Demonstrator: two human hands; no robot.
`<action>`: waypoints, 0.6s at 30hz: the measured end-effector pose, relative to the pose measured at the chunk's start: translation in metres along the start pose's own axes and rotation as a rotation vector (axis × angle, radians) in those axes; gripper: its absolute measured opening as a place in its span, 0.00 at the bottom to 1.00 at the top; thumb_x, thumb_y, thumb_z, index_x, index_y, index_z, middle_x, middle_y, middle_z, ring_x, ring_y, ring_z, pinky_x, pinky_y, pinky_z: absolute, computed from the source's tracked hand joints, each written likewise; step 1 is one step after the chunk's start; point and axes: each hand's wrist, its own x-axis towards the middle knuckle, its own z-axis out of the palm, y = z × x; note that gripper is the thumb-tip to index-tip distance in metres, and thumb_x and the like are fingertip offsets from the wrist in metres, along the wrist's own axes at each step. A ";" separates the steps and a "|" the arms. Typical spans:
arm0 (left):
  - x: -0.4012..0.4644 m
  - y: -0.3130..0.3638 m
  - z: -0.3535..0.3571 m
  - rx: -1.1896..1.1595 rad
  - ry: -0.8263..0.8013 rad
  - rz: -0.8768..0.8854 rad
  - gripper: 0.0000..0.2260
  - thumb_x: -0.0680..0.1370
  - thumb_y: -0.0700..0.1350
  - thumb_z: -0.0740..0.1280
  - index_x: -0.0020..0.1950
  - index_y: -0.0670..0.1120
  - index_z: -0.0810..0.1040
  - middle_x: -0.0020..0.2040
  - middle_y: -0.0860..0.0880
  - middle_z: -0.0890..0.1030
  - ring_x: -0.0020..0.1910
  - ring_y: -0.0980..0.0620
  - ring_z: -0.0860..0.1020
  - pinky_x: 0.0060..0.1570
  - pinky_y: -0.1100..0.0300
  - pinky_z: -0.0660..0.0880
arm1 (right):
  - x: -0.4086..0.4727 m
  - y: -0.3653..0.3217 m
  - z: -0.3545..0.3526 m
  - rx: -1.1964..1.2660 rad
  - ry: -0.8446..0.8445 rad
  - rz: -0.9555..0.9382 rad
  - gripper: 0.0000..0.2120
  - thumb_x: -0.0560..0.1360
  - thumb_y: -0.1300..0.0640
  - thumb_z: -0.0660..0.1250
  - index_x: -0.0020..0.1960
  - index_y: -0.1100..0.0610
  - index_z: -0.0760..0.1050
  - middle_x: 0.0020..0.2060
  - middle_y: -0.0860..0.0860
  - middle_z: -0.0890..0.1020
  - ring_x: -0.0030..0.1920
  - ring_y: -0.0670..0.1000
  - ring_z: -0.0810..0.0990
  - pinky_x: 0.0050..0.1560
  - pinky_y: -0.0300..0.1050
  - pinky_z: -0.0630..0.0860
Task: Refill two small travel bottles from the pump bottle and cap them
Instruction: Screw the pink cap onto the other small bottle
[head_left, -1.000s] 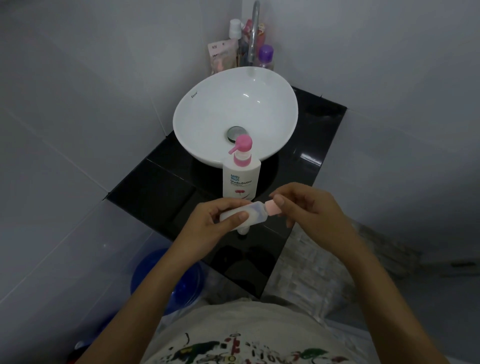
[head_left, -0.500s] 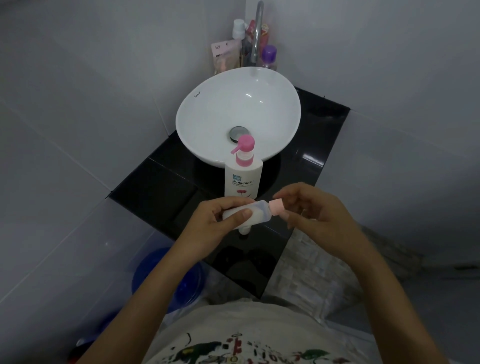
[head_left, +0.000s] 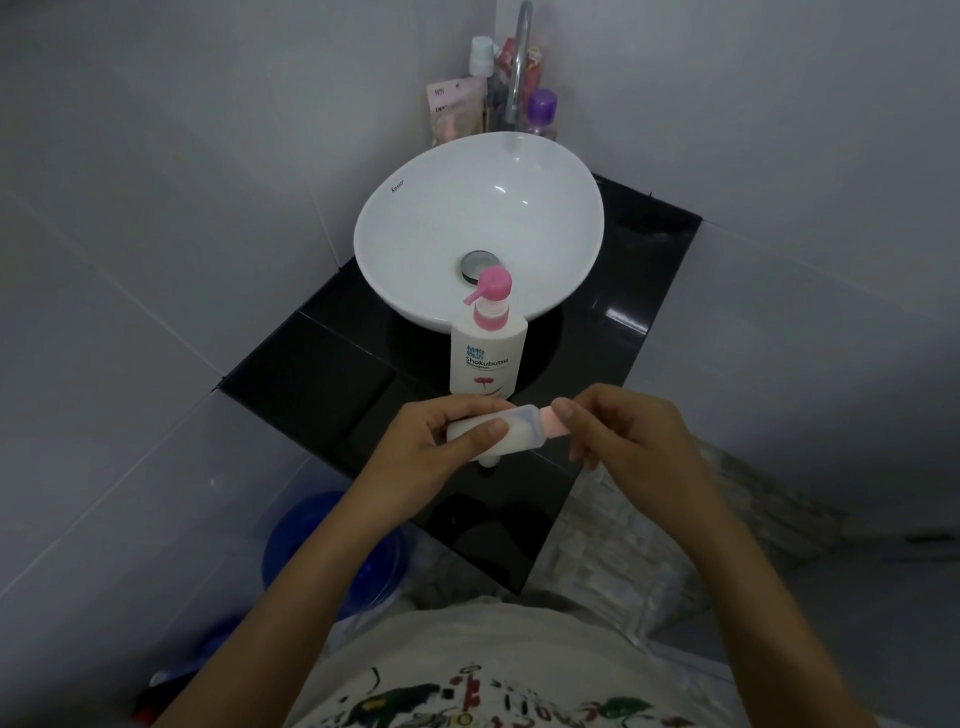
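The left hand (head_left: 436, 441) is wrapping its grip around a small travel bottle (head_left: 498, 434), thumb lying across the near side and fingers curling behind, so the bottle is lying almost on its side above the table (head_left: 322, 374). The bottle is looking translucent with white liquid inside. The right hand (head_left: 623, 436) is pinching the pink cap (head_left: 551, 425) at the bottle's mouth between thumb and forefinger, a narrow grip closing on the cap; whether the cap is fully seated cannot be told. Just under the held bottle, a small white object (head_left: 488, 460) is peeking out, mostly hidden by the left hand.

Directly behind the hands, the pump bottle (head_left: 488, 353) is standing upright on the black table, its pink pump head (head_left: 492, 286) pointing its spout to the left. Behind that, a white basin (head_left: 431, 223) is sitting on the table, with a tap (head_left: 519, 57) rising over its far rim and several toiletry items (head_left: 540, 111) clustering in the corner. Below the table's left edge, a blue bucket (head_left: 311, 540) is showing on the floor.
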 end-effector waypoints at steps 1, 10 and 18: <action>0.000 0.000 0.000 0.004 0.000 0.000 0.12 0.74 0.41 0.66 0.57 0.45 0.79 0.54 0.51 0.81 0.50 0.63 0.79 0.44 0.73 0.75 | -0.001 0.000 0.001 -0.006 0.012 0.010 0.20 0.68 0.35 0.58 0.42 0.50 0.78 0.30 0.49 0.81 0.29 0.44 0.78 0.34 0.38 0.76; -0.003 0.004 0.002 -0.003 0.006 0.013 0.10 0.75 0.38 0.65 0.55 0.47 0.79 0.52 0.51 0.81 0.48 0.65 0.79 0.41 0.73 0.74 | -0.003 -0.002 -0.004 0.040 -0.033 -0.077 0.02 0.72 0.50 0.68 0.45 0.45 0.77 0.34 0.45 0.81 0.35 0.41 0.79 0.34 0.31 0.73; -0.004 0.002 0.002 -0.004 0.010 -0.004 0.10 0.75 0.40 0.65 0.55 0.47 0.80 0.53 0.50 0.81 0.49 0.63 0.79 0.43 0.72 0.75 | -0.004 0.000 -0.007 0.104 -0.093 -0.084 0.09 0.72 0.55 0.69 0.52 0.49 0.77 0.40 0.47 0.81 0.38 0.46 0.80 0.37 0.34 0.76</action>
